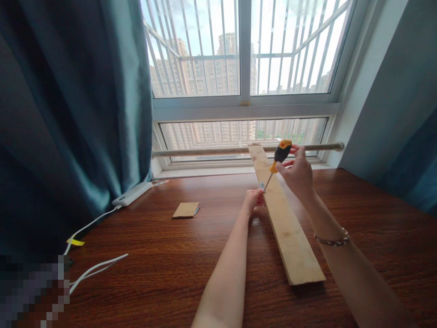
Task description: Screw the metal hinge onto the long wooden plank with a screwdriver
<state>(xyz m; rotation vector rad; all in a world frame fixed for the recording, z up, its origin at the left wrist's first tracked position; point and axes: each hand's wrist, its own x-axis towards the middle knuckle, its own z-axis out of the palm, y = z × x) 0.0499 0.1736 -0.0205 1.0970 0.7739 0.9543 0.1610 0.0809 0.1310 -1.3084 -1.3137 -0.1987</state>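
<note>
A long, narrow wooden board slants across the table, its far end near the window rail. My right hand is closed around the handle of a yellow-and-black screwdriver. The screwdriver leans, and its shaft points down to the board's left edge. At that edge sits a small shiny metal piece, too small to make out in detail. Beside it, my left hand pinches with its fingertips against the board's edge, close to the screwdriver tip. The fingers partly hide what they hold.
On the brown wooden table, a small cardboard square with thin metal bits at its side lies to the left. A white power strip and white cables lie farther left, by the dark curtain. A metal rail crosses the window.
</note>
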